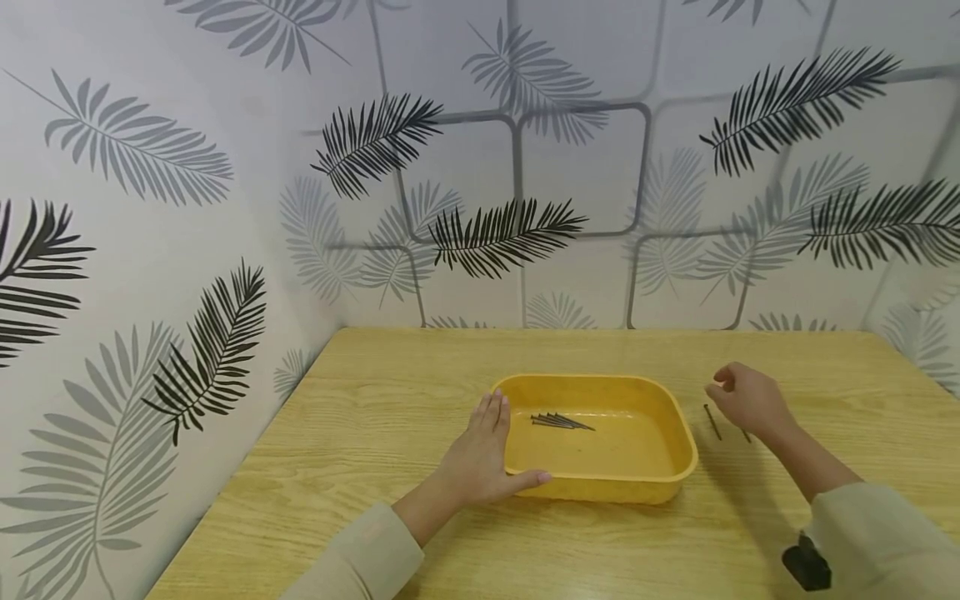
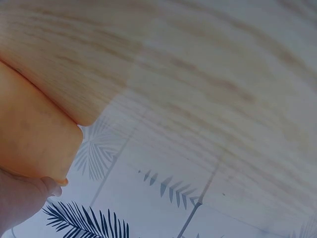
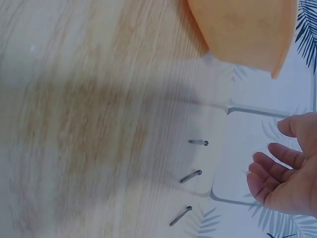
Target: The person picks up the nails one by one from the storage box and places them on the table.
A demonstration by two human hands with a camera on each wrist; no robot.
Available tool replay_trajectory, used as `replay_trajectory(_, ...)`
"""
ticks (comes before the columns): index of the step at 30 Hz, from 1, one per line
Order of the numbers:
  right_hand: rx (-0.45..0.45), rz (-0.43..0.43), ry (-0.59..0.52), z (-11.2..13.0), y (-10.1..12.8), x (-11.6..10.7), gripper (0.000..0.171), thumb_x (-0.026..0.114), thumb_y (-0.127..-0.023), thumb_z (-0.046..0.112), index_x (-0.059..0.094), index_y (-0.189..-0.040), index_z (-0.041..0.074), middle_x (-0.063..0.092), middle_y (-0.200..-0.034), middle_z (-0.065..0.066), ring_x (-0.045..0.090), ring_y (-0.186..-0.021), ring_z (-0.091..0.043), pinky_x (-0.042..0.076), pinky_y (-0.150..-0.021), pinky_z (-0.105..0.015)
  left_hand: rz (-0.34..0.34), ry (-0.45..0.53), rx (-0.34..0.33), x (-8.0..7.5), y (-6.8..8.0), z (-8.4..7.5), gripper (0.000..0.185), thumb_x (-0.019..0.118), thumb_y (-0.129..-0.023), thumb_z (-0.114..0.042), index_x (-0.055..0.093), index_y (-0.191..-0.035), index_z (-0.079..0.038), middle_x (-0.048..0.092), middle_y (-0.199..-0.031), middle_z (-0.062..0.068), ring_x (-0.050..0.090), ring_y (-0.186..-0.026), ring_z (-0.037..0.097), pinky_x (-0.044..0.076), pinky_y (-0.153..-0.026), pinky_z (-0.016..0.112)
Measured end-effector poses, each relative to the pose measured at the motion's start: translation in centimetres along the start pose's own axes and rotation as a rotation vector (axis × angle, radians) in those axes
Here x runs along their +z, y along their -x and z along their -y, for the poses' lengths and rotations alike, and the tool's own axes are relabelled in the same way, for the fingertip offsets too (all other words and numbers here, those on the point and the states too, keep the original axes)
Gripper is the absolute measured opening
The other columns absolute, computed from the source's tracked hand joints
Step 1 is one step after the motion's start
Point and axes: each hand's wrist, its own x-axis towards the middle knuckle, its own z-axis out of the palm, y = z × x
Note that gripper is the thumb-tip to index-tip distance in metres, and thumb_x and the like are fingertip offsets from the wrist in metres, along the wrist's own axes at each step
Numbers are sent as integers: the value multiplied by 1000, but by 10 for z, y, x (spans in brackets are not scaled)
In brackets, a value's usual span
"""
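A yellow plastic tray sits in the middle of the wooden table and holds several thin dark nails. My left hand rests against the tray's left wall, fingers straight and thumb along the front rim; the left wrist view shows a fingertip at the tray corner. My right hand hovers just right of the tray above loose nails on the table. In the right wrist view this hand is loosely curled and holds nothing, with three nails lying beside it.
The wooden table stands in a corner, with leaf-patterned walls close at the left and the back. A small black device sits at my right sleeve.
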Motion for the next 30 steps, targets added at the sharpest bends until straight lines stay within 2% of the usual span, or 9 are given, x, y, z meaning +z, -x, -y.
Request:
replay_trajectory(18,-74,-5,-54,19,-5,6,33,54,-90,15,54,-107,-14,59,-96,-31,59,-84,-39,51,-68,-46,-2,-8,7,0,-1,1,105,42,-83,-72,11,-146,6,6,-155,22,6,-144,35,19,-116,42)
replay_trajectory(30,-141,-42,-76,39,-4,9,26,57,-88,10,58,-101,-13,62,-92,-28,59,-85,-40,50,-75,-51,-6,-6,11,2,-1,2,106,40,-82,-73,10,-147,5,6,-155,22,6,-144,34,19,-116,42)
